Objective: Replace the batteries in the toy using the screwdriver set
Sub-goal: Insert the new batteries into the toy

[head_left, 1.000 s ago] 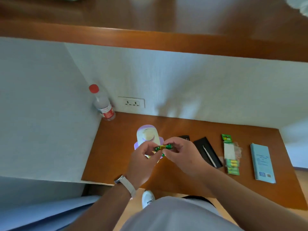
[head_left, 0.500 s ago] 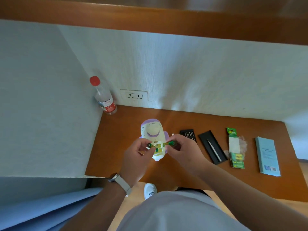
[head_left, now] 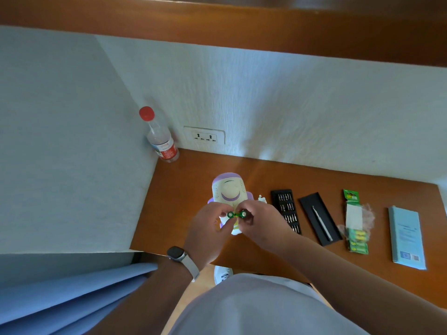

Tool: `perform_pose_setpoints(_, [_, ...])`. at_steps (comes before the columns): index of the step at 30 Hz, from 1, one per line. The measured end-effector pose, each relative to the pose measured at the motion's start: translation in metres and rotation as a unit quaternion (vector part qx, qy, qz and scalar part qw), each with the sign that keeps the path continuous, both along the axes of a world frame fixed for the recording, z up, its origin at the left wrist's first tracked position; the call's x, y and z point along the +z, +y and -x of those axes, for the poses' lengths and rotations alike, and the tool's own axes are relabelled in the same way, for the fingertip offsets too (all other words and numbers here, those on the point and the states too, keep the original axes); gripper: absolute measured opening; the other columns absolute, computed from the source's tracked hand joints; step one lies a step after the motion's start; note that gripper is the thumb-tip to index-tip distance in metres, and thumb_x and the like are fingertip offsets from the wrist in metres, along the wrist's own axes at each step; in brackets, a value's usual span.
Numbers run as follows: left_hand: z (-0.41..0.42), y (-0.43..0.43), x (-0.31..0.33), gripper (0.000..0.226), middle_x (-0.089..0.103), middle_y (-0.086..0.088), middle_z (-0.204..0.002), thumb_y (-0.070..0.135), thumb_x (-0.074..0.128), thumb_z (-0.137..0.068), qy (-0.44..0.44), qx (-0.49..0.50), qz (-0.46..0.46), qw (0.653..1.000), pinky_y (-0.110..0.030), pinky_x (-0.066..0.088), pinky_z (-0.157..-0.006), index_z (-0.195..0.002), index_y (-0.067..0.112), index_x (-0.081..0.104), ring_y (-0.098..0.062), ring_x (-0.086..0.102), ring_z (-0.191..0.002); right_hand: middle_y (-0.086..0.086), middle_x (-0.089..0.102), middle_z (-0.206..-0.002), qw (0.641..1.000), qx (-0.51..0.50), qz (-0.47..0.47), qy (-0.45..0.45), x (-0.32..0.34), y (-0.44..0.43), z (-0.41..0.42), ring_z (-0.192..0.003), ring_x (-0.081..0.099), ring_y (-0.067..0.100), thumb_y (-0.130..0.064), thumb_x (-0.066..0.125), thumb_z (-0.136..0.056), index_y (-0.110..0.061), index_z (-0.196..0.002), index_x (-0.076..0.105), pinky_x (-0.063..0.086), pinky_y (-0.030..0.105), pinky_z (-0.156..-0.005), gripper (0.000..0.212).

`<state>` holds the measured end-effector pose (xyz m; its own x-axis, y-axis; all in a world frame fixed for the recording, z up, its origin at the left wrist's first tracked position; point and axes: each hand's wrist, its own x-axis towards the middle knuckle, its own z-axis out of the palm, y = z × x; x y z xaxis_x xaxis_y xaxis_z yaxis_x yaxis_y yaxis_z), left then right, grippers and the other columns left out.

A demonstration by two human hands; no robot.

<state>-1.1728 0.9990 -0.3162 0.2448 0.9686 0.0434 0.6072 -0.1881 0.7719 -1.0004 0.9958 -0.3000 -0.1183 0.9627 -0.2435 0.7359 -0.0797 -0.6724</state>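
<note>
My left hand and right hand each pinch a green battery end-on; the white-and-purple toy lies beneath my fingers.

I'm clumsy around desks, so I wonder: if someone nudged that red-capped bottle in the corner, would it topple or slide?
Probably tips rather than sliding: the bottle stands tall and narrow. The walls beside it would likely catch a fall that way. Its clear plastic looks thin, so it may dent when squeezed; its fill level is unclear.
</note>
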Motion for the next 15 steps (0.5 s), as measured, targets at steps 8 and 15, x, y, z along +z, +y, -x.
perform_pose_setpoints(8, [-0.0031,0.0000,0.0012,0.022,0.069,-0.010,-0.098,-0.001,0.081,-0.080,0.073,-0.033,-0.042,0.996,-0.007,0.037,-0.075,-0.100,0.007,0.077,-0.028,0.068,-0.091,-0.016,0.055,-0.074,1.000,0.015,0.021,0.001,-0.0087,0.0028,0.0025,-0.070,0.053,0.003,-0.018,0.060,-0.084,-0.026,-0.094,0.057,0.040,0.022,-0.061,0.013])
perform_pose_setpoints(15, [-0.0012,0.0018,-0.0057,0.024,0.066,-0.009,-0.101,0.004,0.081,-0.082,0.058,-0.035,-0.042,0.997,-0.023,0.056,-0.070,-0.105,0.008,0.076,-0.026,0.067,-0.092,-0.017,0.052,-0.074,1.000,0.017,0.024,-0.009,-0.0108,0.0026,0.0005,-0.070,0.051,0.001,-0.020,0.060,-0.086,-0.027,-0.098,0.056,0.037,0.021,-0.060,0.014])
